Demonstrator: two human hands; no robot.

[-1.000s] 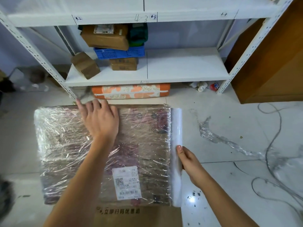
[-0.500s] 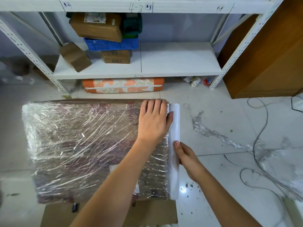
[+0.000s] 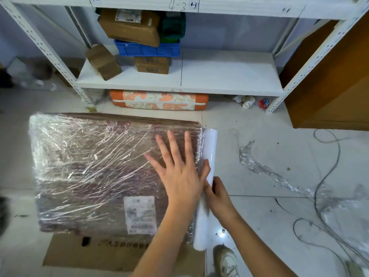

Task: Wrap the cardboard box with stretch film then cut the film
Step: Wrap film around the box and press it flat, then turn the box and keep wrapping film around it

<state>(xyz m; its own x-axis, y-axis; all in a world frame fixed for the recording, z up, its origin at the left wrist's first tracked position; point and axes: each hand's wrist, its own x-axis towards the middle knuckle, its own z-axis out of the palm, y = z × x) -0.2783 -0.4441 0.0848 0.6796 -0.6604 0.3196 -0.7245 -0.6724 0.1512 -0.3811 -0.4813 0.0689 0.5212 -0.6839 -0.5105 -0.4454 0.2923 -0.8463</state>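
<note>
Head view: looking down at a pale tiled floor point(image 3: 259, 140) in front of a white metal shelving rack point(image 3: 229, 72).
Box: a large flat brown cardboard box point(image 3: 89, 166) is lying on the floor, lying under wrinkled clear stretch film point(image 3: 69, 140), with a white shipping label point(image 3: 139, 214) showing through near its close edge.
Underlay: a flat brown printed cardboard sheet point(image 3: 83, 254) is sticking out from beneath the box's near side.
Roll: a long white roll of stretch film point(image 3: 208, 144) is lying along the box's right edge, touching it.
Left hand: the left hand point(image 3: 179, 174) is pressing flat on the film at the box's right part, fingers straight and spread, thumb touching the roll.
Right hand: the right hand point(image 3: 218, 194) is gripping the roll about midway, fingers apparently curled round it, though blur is hiding the fingertips.
Scrap: a crumpled strip of clear film point(image 3: 257, 166) is trailing across the floor to the right, apart from the box.
Shoe: a pale sneaker point(image 3: 226, 260) is standing just beside the roll's near end.
</note>
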